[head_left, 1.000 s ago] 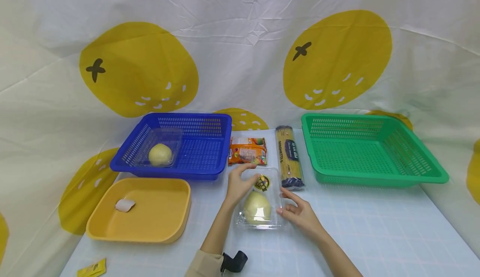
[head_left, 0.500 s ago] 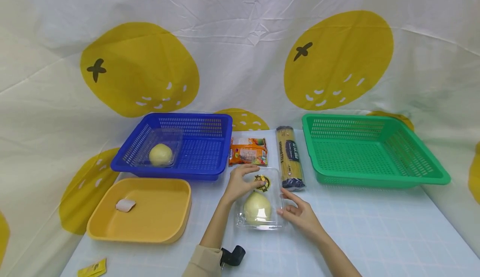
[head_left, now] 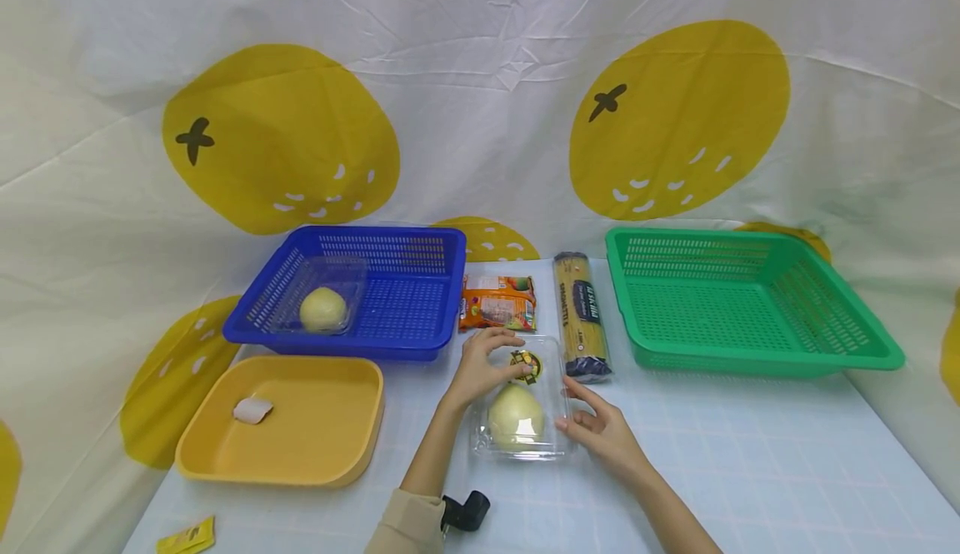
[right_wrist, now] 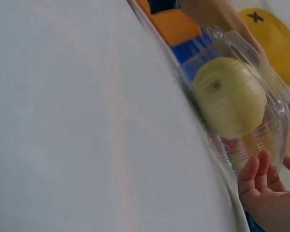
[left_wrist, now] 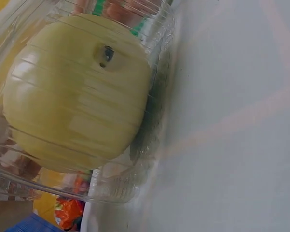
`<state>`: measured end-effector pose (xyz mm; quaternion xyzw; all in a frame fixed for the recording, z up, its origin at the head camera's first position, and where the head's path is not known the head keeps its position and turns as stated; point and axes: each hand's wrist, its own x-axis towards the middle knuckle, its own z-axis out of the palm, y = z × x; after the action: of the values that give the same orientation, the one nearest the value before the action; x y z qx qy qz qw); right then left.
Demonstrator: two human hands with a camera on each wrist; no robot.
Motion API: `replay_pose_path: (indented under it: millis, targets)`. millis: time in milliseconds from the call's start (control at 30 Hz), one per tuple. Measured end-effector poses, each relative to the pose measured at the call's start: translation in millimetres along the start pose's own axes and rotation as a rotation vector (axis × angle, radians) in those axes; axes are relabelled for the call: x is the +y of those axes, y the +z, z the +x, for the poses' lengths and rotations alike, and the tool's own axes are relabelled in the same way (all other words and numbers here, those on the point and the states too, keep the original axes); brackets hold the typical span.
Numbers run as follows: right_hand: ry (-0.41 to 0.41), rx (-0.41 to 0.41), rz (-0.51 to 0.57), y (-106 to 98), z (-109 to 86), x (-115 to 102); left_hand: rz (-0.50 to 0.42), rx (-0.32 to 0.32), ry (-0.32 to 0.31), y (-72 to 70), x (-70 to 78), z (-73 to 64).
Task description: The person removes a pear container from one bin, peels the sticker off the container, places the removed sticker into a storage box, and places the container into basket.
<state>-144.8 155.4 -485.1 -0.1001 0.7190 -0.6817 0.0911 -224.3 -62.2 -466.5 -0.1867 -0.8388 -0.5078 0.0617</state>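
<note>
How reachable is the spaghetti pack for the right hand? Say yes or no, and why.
Likely yes: the spaghetti pack lies just beyond the right hand, nothing visible between them, though that hand is at the clear container.

Two clear boxes (head_left: pixel 551 391), two baskets (head_left: pixel 750 361)
</note>
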Motion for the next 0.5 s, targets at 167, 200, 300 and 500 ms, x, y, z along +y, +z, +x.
replay_pose_path:
  millis: [167,200,300,500]
  targets:
    - [-0.005,-0.002,0.005,0.4,-0.7,-1.0,0.006,-0.003,0.033,-0.4,1.1,-1.2]
    - [-0.007,-0.003,0.006,0.3,-0.7,-0.9,0.004,-0.003,0.035,-0.6,1.5,-1.4]
    - [-0.014,-0.004,0.002,0.4,-0.4,-0.8,0.016,0.001,0.041,-0.8,2.3,-1.5]
    - [-0.029,-0.003,0.003,0.5,-0.2,0.0,0.045,0.005,0.048,-0.5,2.2,-1.2]
